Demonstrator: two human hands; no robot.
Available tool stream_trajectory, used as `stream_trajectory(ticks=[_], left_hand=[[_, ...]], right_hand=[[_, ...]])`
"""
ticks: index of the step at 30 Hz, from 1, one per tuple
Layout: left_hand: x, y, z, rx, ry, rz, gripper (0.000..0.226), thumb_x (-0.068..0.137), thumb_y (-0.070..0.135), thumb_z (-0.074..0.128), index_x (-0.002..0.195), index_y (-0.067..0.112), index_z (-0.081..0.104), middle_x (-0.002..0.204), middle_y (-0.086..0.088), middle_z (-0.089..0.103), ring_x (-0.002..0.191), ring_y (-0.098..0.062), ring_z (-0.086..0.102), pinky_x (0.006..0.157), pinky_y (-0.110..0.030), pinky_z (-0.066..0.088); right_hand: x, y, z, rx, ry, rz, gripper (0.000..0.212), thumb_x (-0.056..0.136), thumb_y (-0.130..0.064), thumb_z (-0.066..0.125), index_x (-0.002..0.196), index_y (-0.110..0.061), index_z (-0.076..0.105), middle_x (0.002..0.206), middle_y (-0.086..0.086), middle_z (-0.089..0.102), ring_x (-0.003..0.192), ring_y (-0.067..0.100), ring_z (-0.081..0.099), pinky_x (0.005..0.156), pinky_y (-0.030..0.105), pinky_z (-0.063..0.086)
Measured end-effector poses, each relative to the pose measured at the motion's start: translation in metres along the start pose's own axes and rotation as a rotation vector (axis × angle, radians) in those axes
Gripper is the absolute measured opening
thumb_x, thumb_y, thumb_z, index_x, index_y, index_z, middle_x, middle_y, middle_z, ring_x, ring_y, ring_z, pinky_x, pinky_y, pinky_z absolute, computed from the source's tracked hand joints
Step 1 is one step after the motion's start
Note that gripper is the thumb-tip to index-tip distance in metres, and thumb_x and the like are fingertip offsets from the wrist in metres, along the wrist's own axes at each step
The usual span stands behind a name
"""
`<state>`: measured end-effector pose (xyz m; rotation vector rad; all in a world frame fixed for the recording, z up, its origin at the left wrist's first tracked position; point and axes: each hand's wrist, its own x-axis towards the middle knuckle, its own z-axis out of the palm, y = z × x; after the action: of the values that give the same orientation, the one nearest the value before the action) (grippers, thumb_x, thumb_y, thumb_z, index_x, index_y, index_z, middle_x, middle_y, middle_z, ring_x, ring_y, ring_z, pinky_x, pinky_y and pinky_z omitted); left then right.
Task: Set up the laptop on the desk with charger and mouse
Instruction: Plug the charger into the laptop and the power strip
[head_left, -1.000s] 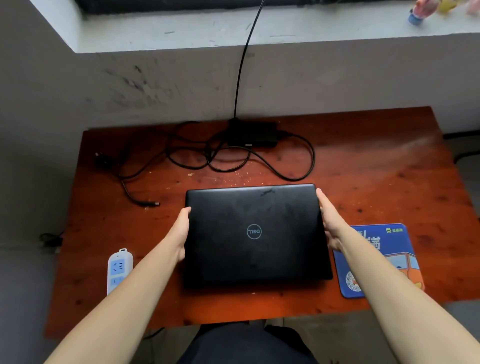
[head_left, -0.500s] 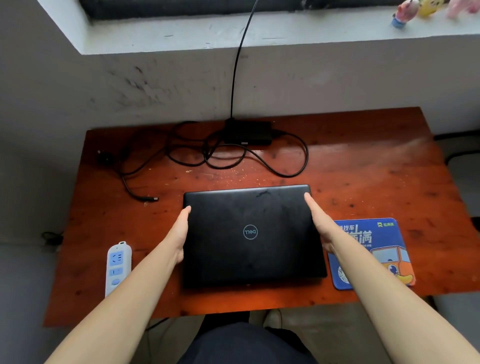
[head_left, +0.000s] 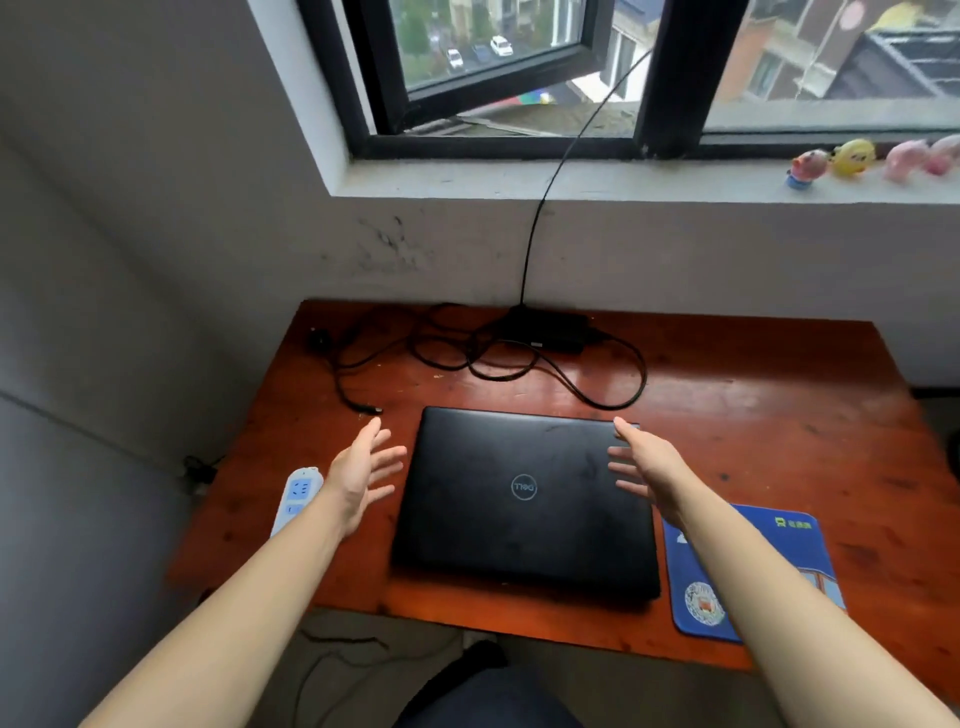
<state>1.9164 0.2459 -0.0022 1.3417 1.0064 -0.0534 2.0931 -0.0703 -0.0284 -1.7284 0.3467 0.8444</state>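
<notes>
Left hand (head_left: 363, 478) and right hand (head_left: 644, 467) are both wide open and hold nothing. Below them is the desk (head_left: 779, 405). Between them lies the shut laptop (head_left: 524, 499), hard, smooth and likely a bit heavy; hold it by both side edges. Farther out sits the charger (head_left: 550, 327), its bendy cord (head_left: 645, 376) ending in a little plug (head_left: 371, 409) just beyond the left hand.

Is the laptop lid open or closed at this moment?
Closed: the laptop lies flat with its lid down; no screen or keyboard shows.
</notes>
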Motion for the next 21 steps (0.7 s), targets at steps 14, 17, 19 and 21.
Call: stream_trajectory(ticks=[14, 17, 19, 21], left_hand=[[0.003, -0.014, -0.081, 0.543, 0.146, 0.100, 0.070, 0.094, 0.046, 0.059, 0.154, 0.025, 0.028, 0.152, -0.009, 0.041, 0.135, -0.027, 0.045, 0.109, -0.041, 0.037], [0.039, -0.011, -0.085, 0.874, 0.114, 0.139, 0.079, 0.094, 0.044, 0.059, 0.157, 0.026, 0.014, 0.159, -0.010, 0.028, 0.142, -0.029, 0.035, 0.112, -0.045, 0.036], [0.058, -0.012, -0.081, 1.018, 0.090, 0.160, 0.079, 0.095, 0.045, 0.056, 0.157, 0.028, 0.009, 0.163, -0.008, 0.019, 0.146, -0.030, 0.027, 0.115, -0.049, 0.033], [0.084, -0.007, -0.080, 1.124, 0.061, 0.199, 0.076, 0.097, 0.043, 0.052, 0.157, 0.030, 0.007, 0.165, -0.007, 0.010, 0.149, -0.031, 0.018, 0.115, -0.050, 0.029]], right_hand=[[-0.004, -0.003, 0.121, -0.386, -0.228, -0.196, 0.033, 0.098, -0.035, 0.062, 0.121, -0.012, 0.065, 0.096, 0.000, 0.065, 0.074, 0.015, 0.059, 0.062, 0.025, 0.045], [0.012, -0.007, 0.137, -0.699, -0.150, -0.290, 0.047, 0.095, -0.046, 0.061, 0.135, -0.024, 0.056, 0.130, 0.002, 0.061, 0.115, 0.019, 0.059, 0.087, 0.027, 0.044], [0.017, -0.005, 0.145, -0.785, -0.127, -0.305, 0.057, 0.094, -0.049, 0.060, 0.144, -0.027, 0.047, 0.144, 0.005, 0.050, 0.130, 0.022, 0.050, 0.101, 0.033, 0.042], [0.026, -0.004, 0.159, -0.861, -0.117, -0.285, 0.072, 0.091, -0.055, 0.060, 0.153, -0.030, 0.033, 0.155, 0.008, 0.036, 0.141, 0.026, 0.039, 0.112, 0.040, 0.037]])
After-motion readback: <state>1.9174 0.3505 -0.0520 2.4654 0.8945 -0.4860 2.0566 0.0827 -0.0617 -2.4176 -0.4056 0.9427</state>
